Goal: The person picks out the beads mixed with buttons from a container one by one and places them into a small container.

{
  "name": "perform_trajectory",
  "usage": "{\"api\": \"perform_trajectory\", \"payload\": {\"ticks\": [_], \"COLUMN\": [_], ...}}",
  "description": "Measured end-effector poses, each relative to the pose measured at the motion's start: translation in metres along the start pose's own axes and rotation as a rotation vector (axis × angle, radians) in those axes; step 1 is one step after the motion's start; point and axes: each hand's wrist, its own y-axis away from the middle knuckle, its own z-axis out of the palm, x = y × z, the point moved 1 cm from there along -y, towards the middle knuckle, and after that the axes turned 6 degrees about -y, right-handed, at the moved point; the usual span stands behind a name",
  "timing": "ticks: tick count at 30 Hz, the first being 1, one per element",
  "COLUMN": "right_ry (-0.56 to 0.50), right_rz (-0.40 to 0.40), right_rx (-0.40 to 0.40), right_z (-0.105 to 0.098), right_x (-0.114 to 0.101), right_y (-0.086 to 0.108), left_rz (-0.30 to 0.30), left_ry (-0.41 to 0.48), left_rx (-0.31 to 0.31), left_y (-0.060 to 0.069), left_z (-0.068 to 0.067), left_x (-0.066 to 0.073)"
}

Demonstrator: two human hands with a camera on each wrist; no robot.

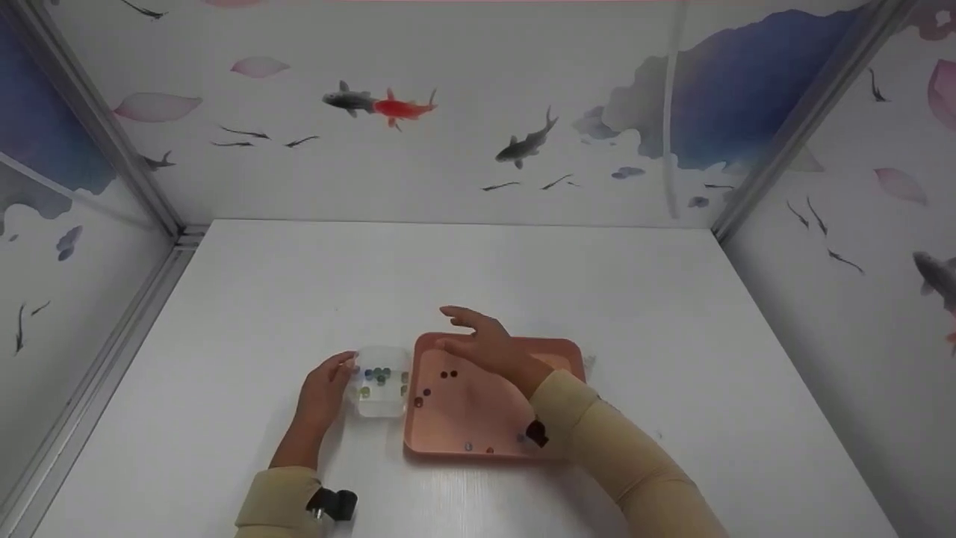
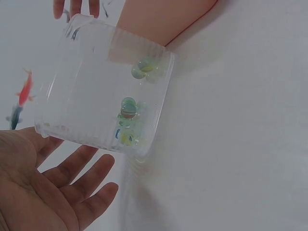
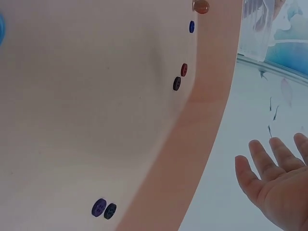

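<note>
A clear plastic container (image 1: 382, 407) stands at the left of a pink tray (image 1: 485, 407), with several glass marbles (image 2: 128, 107) lying on its bottom. Beside its left wall is my left hand (image 1: 324, 392); in the left wrist view the fingers (image 2: 91, 178) extend loosely along the container, without curling round it. Over the tray's far left part, my right hand (image 1: 485, 347) reaches with spread fingers and holds nothing. Small round buttons lie in the tray, among them a purple button (image 3: 99, 207), a red button (image 3: 184, 70) and a blue button (image 3: 191, 26). A brownish marble (image 3: 201, 6) is near the tray wall.
The white table (image 1: 463, 276) carries both tray and container. Patterned panels (image 1: 448, 164) with painted fish rise at the back and both sides. Small pieces (image 1: 468, 446) lie along the tray's near edge. A bright blue object (image 3: 1, 29) is cut off in the right wrist view.
</note>
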Motion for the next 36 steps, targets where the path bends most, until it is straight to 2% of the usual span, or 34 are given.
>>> {"api": "perform_trajectory", "payload": {"ticks": [7, 16, 19, 25, 36], "right_ry": [-0.059, -0.122, -0.166, -0.268, -0.132], "right_rz": [-0.034, -0.021, 0.013, 0.172, 0.209], "right_rx": [-0.012, -0.042, -0.069, -0.116, -0.170], "right_z": [-0.001, 0.000, 0.001, 0.004, 0.006], "right_x": [0.005, 0.012, 0.014, 0.015, 0.016], "right_y": [-0.001, -0.007, -0.009, -0.010, -0.014], "left_rz": [-0.005, -0.002, 0.010, 0.031, 0.014], "left_ry": [0.010, 0.013, 0.013, -0.004, 0.023], "left_rx": [-0.011, -0.005, 0.000, 0.007, -0.003], "left_y": [0.000, 0.001, 0.001, 0.001, 0.001], "left_z": [0.001, 0.000, 0.000, -0.001, -0.001], "left_x": [-0.002, 0.000, -0.001, -0.001, 0.000]}}
